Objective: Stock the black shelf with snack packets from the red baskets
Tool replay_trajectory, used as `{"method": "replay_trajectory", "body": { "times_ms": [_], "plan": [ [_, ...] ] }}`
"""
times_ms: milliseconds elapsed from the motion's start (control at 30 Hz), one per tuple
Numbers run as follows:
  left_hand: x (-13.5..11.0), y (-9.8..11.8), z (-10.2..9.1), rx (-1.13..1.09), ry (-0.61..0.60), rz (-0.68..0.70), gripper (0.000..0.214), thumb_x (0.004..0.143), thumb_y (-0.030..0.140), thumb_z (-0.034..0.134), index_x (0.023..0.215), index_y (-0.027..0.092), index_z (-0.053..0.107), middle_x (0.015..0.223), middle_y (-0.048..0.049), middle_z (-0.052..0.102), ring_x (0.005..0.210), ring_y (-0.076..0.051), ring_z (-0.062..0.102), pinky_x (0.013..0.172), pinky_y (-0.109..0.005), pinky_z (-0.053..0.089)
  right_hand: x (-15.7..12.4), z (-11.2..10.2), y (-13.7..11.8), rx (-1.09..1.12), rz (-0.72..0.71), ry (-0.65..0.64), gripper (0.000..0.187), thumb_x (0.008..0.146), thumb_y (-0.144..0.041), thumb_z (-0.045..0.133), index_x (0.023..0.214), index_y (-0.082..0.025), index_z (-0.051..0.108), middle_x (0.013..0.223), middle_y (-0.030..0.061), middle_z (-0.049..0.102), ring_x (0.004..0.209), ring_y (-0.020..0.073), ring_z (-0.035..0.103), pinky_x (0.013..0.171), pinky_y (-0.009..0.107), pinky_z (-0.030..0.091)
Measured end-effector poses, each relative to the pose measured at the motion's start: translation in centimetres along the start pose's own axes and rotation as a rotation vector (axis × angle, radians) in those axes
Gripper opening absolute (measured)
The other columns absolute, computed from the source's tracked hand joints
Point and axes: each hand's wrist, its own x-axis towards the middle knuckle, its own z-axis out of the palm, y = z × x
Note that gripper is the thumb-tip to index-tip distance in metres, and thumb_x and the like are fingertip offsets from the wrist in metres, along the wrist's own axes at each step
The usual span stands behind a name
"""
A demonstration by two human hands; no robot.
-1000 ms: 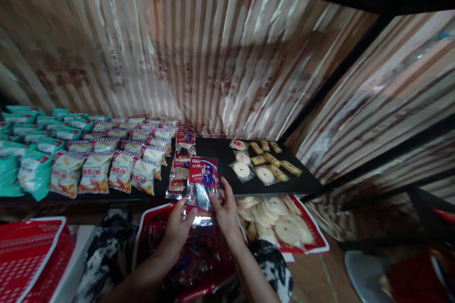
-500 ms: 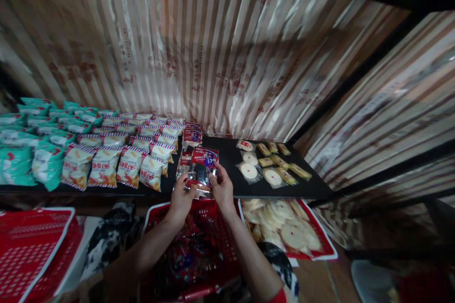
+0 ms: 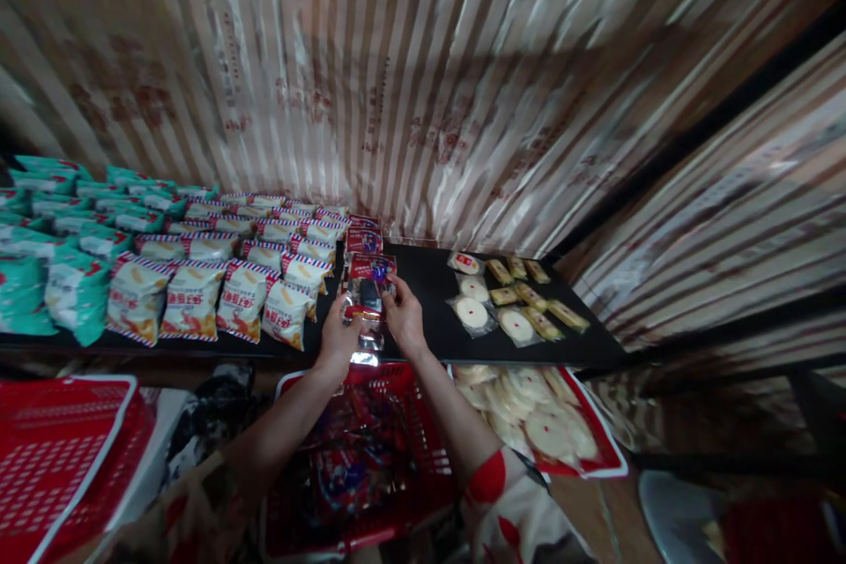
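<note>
Between my two hands is a red and clear snack packet (image 3: 367,289) with a blue figure printed on it, over the black shelf. My left hand (image 3: 340,337) is closed on its lower left edge, and my right hand (image 3: 403,315) grips its right side. More red packets (image 3: 363,234) of the same look lie just behind it, against the chip bags. Part of another silvery packet shows below it, near the shelf's front edge. Under my forearms a red basket (image 3: 433,445) holds several more such packets (image 3: 350,476).
White chip bags (image 3: 191,300) and teal bags (image 3: 79,295) stand in rows on the left of the black shelf (image 3: 423,344). Round white wrapped wafers (image 3: 471,313) and small yellow-green packets (image 3: 529,296) lie on the right. A second basket (image 3: 621,463) holds wafers; red baskets (image 3: 59,449) stand left.
Both hands have moved the packet slightly back and left over the shelf, in line with the red packets behind it. The camera view has shifted a little.
</note>
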Motion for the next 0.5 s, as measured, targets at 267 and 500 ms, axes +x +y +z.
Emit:
{"method": "replay_trajectory", "body": {
  "times_ms": [267,500],
  "plan": [
    [2.2,-0.2,0.5,0.102,0.035,-0.053,0.055,0.075,0.007,0.052,0.127,0.02,0.044,0.091,-0.003,0.064,0.054,-0.007,0.057,0.051,-0.019,0.048,1.9,1.2,0.5,-0.134,0.002,-0.045,0.038,0.078,-0.026,0.047,0.112,-0.018,0.062,0.097,0.0049,0.069,0.079,0.0162,0.063,0.08,0.029,0.047],
    [3.6,-1.1,0.4,0.181,0.057,0.003,0.05,0.072,0.012,0.061,0.121,0.018,0.05,0.085,-0.0027,0.067,0.06,-0.01,0.061,0.058,-0.021,0.05,2.5,2.0,1.4,-0.242,-0.061,-0.083,0.035,0.081,-0.022,0.046,0.112,-0.018,0.062,0.113,0.0073,0.065,0.098,0.0178,0.061,0.09,0.031,0.045]
  ]
}}
